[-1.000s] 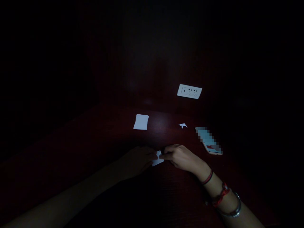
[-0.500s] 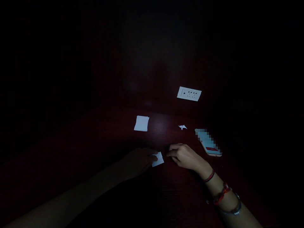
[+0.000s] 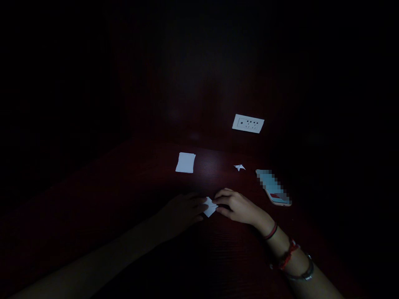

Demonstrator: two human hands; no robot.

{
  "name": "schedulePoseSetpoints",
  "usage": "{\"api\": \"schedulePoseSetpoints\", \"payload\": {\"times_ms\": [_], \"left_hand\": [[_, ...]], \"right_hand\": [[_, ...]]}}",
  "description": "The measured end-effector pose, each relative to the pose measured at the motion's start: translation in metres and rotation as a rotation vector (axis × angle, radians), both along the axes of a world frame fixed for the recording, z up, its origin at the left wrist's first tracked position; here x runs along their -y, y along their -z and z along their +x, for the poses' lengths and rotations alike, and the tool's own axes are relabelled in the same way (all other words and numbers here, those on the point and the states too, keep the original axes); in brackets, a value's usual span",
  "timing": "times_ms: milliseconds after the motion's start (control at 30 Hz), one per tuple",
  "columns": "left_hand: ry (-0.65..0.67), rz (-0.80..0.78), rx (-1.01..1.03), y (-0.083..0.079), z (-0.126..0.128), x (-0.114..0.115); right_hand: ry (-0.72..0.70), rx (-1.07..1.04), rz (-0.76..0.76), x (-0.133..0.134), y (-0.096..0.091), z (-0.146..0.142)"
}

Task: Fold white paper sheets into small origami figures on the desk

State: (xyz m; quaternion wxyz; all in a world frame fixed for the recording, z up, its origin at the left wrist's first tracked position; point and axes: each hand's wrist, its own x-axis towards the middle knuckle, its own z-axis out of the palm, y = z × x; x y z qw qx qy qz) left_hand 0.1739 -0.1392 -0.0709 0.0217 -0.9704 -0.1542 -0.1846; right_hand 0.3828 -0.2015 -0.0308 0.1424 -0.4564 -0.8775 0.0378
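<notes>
The scene is very dark. A small white piece of paper point(image 3: 210, 207) lies on a dark red wooden table point(image 3: 140, 182) between my two hands. My left hand point(image 3: 183, 209) rests on the paper's left edge, fingers pressed down on it. My right hand point(image 3: 236, 205) pinches the paper's right side with its fingertips. Red cords and a metal bangle circle my right wrist.
A white square of paper point(image 3: 185, 162) lies farther back on the table. A small folded white paper figure point(image 3: 239, 167) sits to its right. A phone point(image 3: 273, 187) lies at the right. A white wall socket point(image 3: 248, 123) is behind.
Half a second ago my right hand had drawn away from the paper; it has moved back left and taken hold of the paper's right side. The left hand stayed put.
</notes>
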Motion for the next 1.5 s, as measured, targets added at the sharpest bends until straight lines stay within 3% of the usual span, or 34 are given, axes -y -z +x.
{"api": "schedulePoseSetpoints", "payload": {"times_ms": [300, 467, 1100, 1500], "left_hand": [[-0.022, -0.015, -0.042, -0.002, 0.001, 0.001], [0.018, -0.029, -0.035, -0.007, -0.001, 0.003], [0.086, -0.063, -0.050, -0.007, -0.004, 0.003], [0.095, -0.099, -0.055, -0.010, -0.004, 0.003]], "right_hand": [[-0.033, -0.138, -0.114, -0.001, -0.001, 0.000], [0.120, -0.186, -0.055, -0.006, 0.004, 0.000], [0.361, -0.259, -0.127, -0.007, 0.014, -0.003], [0.279, -0.384, -0.181, -0.005, 0.014, -0.006]]}}
